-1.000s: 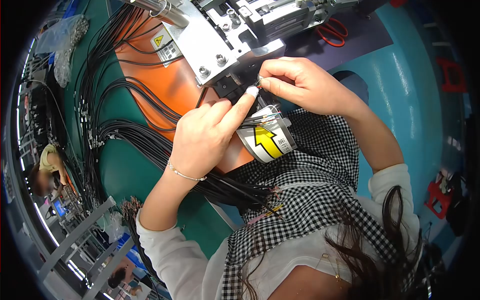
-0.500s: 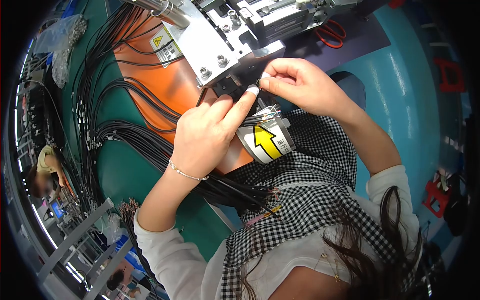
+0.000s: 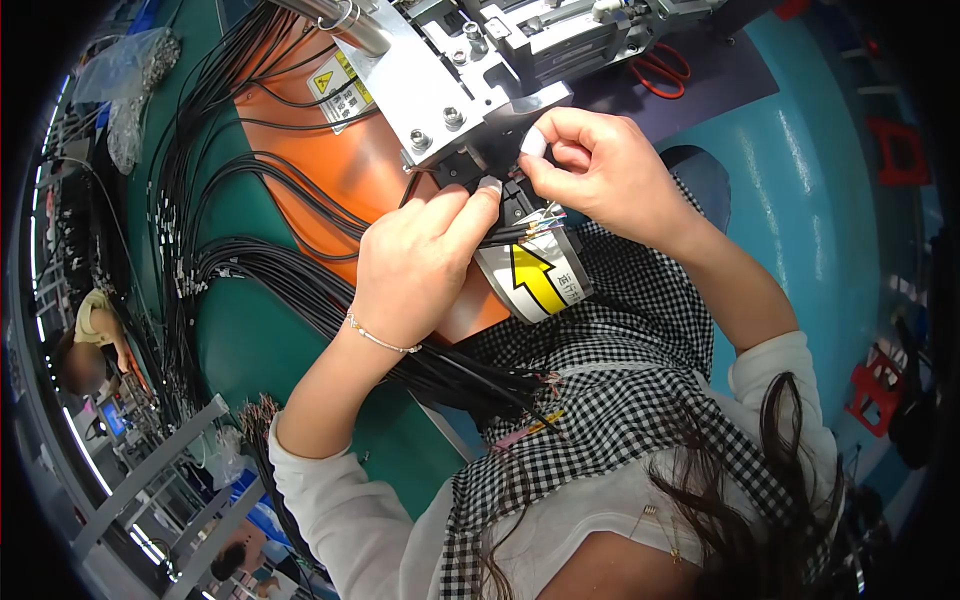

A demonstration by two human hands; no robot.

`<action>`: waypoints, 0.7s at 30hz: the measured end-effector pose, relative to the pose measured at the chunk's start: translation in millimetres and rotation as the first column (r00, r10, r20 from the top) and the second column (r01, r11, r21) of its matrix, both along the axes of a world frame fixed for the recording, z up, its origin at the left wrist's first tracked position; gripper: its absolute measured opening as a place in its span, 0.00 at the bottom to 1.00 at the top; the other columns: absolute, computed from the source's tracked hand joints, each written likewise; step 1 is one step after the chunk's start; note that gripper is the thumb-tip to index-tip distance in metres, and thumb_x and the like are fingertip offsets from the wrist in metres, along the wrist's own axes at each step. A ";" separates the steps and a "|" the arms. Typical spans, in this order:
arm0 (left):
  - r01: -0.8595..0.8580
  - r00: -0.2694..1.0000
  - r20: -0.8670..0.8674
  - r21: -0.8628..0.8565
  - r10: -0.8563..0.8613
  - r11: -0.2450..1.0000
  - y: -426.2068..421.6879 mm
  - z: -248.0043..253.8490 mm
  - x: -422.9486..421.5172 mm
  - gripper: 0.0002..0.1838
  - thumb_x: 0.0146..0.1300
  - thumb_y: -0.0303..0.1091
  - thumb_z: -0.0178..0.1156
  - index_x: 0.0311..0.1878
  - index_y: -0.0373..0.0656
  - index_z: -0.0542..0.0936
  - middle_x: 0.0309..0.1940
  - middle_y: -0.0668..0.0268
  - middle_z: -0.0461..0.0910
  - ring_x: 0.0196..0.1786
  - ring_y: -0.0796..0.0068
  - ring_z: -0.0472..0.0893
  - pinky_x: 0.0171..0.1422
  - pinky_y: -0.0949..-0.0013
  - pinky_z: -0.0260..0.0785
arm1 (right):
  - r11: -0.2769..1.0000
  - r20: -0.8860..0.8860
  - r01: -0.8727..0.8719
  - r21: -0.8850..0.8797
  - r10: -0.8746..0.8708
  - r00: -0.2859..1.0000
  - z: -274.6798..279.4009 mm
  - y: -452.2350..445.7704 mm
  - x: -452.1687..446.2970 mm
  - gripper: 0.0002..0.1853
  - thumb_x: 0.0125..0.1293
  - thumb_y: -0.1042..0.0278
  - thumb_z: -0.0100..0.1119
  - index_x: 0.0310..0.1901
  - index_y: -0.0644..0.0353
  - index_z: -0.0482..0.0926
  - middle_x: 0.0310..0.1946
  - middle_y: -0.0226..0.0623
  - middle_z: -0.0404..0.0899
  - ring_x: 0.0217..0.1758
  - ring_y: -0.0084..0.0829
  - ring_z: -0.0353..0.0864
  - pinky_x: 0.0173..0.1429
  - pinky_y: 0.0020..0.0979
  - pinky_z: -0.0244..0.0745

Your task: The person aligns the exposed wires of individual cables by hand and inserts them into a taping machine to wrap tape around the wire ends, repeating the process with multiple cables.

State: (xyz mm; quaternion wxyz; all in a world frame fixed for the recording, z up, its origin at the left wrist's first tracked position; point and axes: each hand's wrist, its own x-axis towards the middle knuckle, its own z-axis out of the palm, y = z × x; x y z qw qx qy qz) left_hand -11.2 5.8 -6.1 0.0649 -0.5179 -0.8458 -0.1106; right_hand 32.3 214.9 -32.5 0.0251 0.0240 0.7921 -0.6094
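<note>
My left hand [image 3: 418,255] is closed beside the machine's dark clamping head [image 3: 462,168]. Its fingers are curled, and a white-covered thumb tip rests near the fixture. Black cables [image 3: 505,236] pass by that hand, and fine coloured wires show at their stripped ends. What the curled fingers hold is hidden. My right hand [image 3: 605,175] makes a pinch just right of the head, with a white cover on a fingertip. Whatever lies in this pinch is too small to name. Below both hands is a silvery part with a yellow arrow label [image 3: 538,280].
The metal machine [image 3: 440,90] fills the top, with red-handled scissors [image 3: 662,72] to its right. Bundles of black cable [image 3: 290,285] spread over the green table [image 3: 240,335] and orange plate [image 3: 300,160]. A person [image 3: 100,335] is at far left; a red stool [image 3: 875,390] stands right.
The tips of my two hands have moved slightly apart; the left thumb has drawn back a little to the left. The machine appears shifted slightly right in view.
</note>
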 end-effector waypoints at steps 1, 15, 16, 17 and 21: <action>-0.001 1.000 -0.003 -0.006 0.001 1.000 0.0 0.8 -0.1 0.18 0.51 0.28 0.59 0.48 0.48 0.79 0.30 0.71 0.74 0.30 0.74 0.76 0.31 0.72 0.71 | 1.000 -0.006 -0.002 0.008 0.002 1.000 0.3 -0.5 -0.4 0.06 0.63 0.69 0.62 0.33 0.63 0.79 0.17 0.16 0.63 0.23 0.09 0.57 0.27 0.17 0.56; -0.088 0.996 0.015 -0.063 0.089 0.994 -24.2 5.3 20.0 0.18 0.51 0.25 0.58 0.49 0.40 0.79 0.42 0.60 0.74 0.43 0.61 0.76 0.49 0.61 0.69 | 0.960 0.257 0.027 -0.280 0.048 0.965 -18.6 4.3 -6.1 0.09 0.66 0.67 0.61 0.39 0.66 0.79 0.27 0.19 0.73 0.29 0.10 0.66 0.36 0.17 0.66; -0.115 0.991 0.068 -0.009 0.115 0.993 -22.9 3.5 19.8 0.18 0.50 0.25 0.60 0.48 0.40 0.79 0.42 0.61 0.74 0.43 0.61 0.76 0.48 0.62 0.69 | 0.965 0.259 0.035 -0.258 0.034 0.965 -18.8 5.0 -5.3 0.09 0.67 0.66 0.61 0.39 0.65 0.79 0.29 0.20 0.74 0.31 0.10 0.67 0.38 0.17 0.67; -0.145 0.983 0.123 0.040 0.139 0.989 -22.0 2.1 19.7 0.19 0.49 0.25 0.61 0.47 0.40 0.79 0.42 0.61 0.74 0.43 0.61 0.76 0.48 0.62 0.70 | 0.970 0.262 0.043 -0.239 0.022 0.965 -19.6 5.0 -4.0 0.09 0.67 0.66 0.60 0.40 0.65 0.79 0.32 0.21 0.76 0.33 0.10 0.68 0.39 0.18 0.68; -0.116 0.974 0.213 0.143 0.083 0.983 -20.2 4.7 18.0 0.21 0.44 0.24 0.64 0.46 0.39 0.79 0.40 0.62 0.75 0.42 0.62 0.76 0.47 0.63 0.70 | 0.939 0.042 0.159 -0.306 -0.154 0.987 -19.6 -4.2 17.1 0.07 0.66 0.71 0.61 0.42 0.64 0.79 0.37 0.25 0.78 0.37 0.12 0.72 0.41 0.19 0.69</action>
